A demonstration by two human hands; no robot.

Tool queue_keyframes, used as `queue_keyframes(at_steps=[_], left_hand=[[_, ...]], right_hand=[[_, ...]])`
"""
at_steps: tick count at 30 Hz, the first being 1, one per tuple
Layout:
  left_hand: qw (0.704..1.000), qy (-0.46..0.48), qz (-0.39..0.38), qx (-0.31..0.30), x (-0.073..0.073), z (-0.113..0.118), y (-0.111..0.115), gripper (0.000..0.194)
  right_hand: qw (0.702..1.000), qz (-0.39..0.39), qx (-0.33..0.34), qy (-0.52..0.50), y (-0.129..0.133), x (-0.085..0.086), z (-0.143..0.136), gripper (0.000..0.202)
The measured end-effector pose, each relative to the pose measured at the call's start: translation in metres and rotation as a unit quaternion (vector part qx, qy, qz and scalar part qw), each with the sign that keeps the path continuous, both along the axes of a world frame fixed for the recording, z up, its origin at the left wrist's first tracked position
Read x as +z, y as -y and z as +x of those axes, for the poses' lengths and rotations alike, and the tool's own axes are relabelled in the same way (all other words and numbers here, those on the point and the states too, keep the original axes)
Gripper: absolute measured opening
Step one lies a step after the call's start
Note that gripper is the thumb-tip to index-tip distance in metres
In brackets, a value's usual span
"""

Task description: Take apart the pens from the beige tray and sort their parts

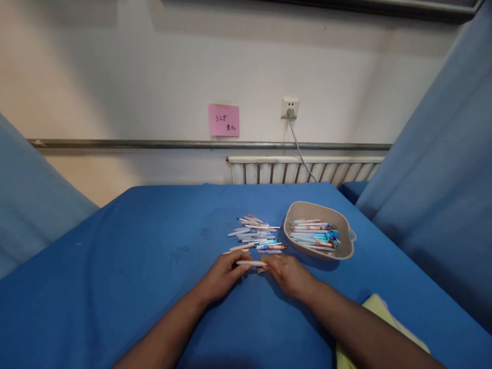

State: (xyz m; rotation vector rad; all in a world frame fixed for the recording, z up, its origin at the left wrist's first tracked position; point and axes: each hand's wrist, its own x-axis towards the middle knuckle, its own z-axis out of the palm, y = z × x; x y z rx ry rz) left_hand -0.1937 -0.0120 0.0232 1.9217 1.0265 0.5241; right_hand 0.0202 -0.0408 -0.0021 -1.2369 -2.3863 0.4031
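Note:
A pale pen (250, 263) lies level between my two hands, just in front of a loose pile of pens (255, 237). The fingers of my left hand (224, 274) are closed on its left end. At its right end, my right hand (291, 275) pinches it, with a small tan piece (262, 270) showing below the fingertips. Behind my right hand stands a beige basket (349, 251) holding several white, blue and brown pens (313, 236).
The blue cloth (115, 266) covers the table. A folded yellow cloth (378, 312) lies at the front right, partly under my right forearm. Blue curtains (442, 169) hang on both sides. Behind are a radiator (265, 173) and a plugged-in socket (289, 107).

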Motion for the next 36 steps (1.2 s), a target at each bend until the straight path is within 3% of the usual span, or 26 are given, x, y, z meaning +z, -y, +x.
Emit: queue_keyframes(at_steps=[6,11,15,17,20,26,31,36], left_hand=[[0.994,-0.013,0.098,0.046,0.0,-0.002,0.004,0.024],[0.998,-0.016,0.033,0.054,0.003,-0.007,0.0,0.028],[0.989,0.016,0.031,0.146,0.016,-0.028,-0.014,0.027],[0.986,0.014,0.038,0.164,0.022,-0.038,-0.021,0.028],[0.988,0.023,0.016,0.155,0.024,-0.043,-0.024,0.03],[0.992,0.024,-0.032,0.12,0.013,-0.03,-0.019,0.031],[0.992,-0.067,0.027,0.101,0.008,-0.023,-0.016,0.024],[0.969,-0.2,0.121,0.078,0.001,-0.026,-0.014,0.018]], right_hand=[[0.996,-0.048,-0.027,0.07,-0.001,0.003,0.001,0.02],[0.991,-0.019,-0.056,0.117,-0.004,0.0,0.007,0.021],[0.991,-0.017,-0.085,0.104,-0.009,0.0,0.019,0.028],[0.993,-0.008,-0.083,0.089,-0.011,0.001,0.023,0.03],[0.994,-0.004,-0.065,0.088,-0.012,0.002,0.024,0.028],[0.995,0.0,-0.06,0.073,-0.014,0.0,0.019,0.03],[0.997,0.013,-0.055,0.052,-0.013,-0.001,0.015,0.029],[0.998,0.02,-0.044,0.049,-0.009,0.001,0.015,0.029]])
